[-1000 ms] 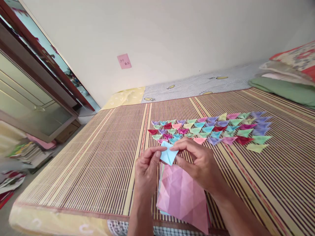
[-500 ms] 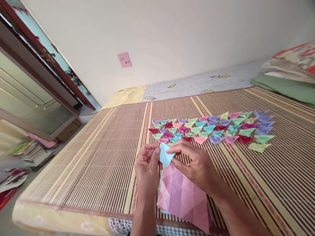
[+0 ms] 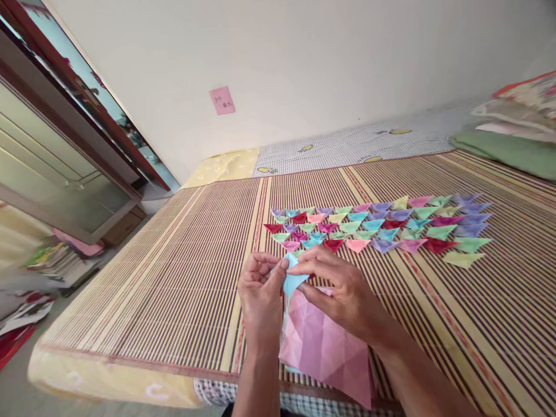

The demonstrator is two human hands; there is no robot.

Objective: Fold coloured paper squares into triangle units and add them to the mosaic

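Note:
Between my two hands is a small folded piece of light blue paper [image 3: 293, 281], creased and pointed at the bottom. My left hand [image 3: 263, 289] pinches its left edge between thumb and fingers. On the other side, my right hand [image 3: 336, 289] grips it, the index finger lying across its top and the thumb below. Under my hands lies a stack of creased paper with a pink sheet [image 3: 324, 344] on top. Beyond them, several rows of small folded paper boats [image 3: 357, 245] in many colours stand on the striped mat.
The striped bamboo mat [image 3: 174, 278] covers a bed against a white wall [image 3: 347, 63]. A pink note [image 3: 222, 100] is stuck to the wall. Folded bedding [image 3: 508, 152] lies at the far right. At left are a glass-panelled door [image 3: 52, 156] and stacked books [image 3: 56, 260].
My right index finger has slid left across the top of the blue paper, closer to my left thumb. The camera view has shifted slightly.

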